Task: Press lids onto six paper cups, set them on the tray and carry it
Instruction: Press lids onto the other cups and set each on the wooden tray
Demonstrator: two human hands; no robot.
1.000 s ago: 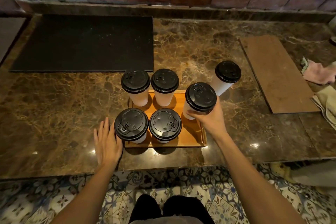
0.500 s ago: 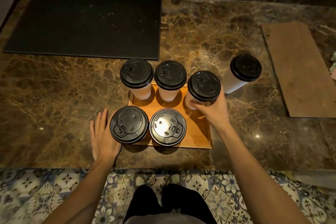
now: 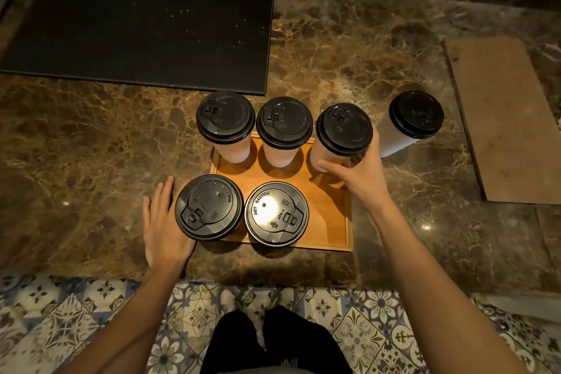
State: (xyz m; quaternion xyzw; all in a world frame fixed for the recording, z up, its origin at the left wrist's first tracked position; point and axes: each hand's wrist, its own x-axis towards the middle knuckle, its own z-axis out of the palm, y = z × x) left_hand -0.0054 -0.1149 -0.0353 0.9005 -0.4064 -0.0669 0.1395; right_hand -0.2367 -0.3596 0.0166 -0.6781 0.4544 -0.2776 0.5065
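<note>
A wooden tray [image 3: 328,222] lies on the marble counter near its front edge. Several white paper cups with black lids stand on it: two at the back [image 3: 225,121] [image 3: 284,127] and two at the front [image 3: 209,212] [image 3: 277,213]. My right hand [image 3: 361,176] grips a fifth lidded cup [image 3: 344,129] at the tray's back right corner. A sixth lidded cup [image 3: 416,115] stands on the counter to the right of the tray. My left hand [image 3: 164,225] lies flat with straight fingers on the counter against the tray's left side, beside the front left cup.
A black mat [image 3: 136,24] covers the counter's back left. A brown board [image 3: 510,118] lies at the right. The counter's front edge [image 3: 273,278] runs just below the tray, with patterned floor tiles beneath.
My right hand has carried the fifth cup back into line with the back row on the tray. The view has tilted down and moved closer. My left hand has stayed by the tray.
</note>
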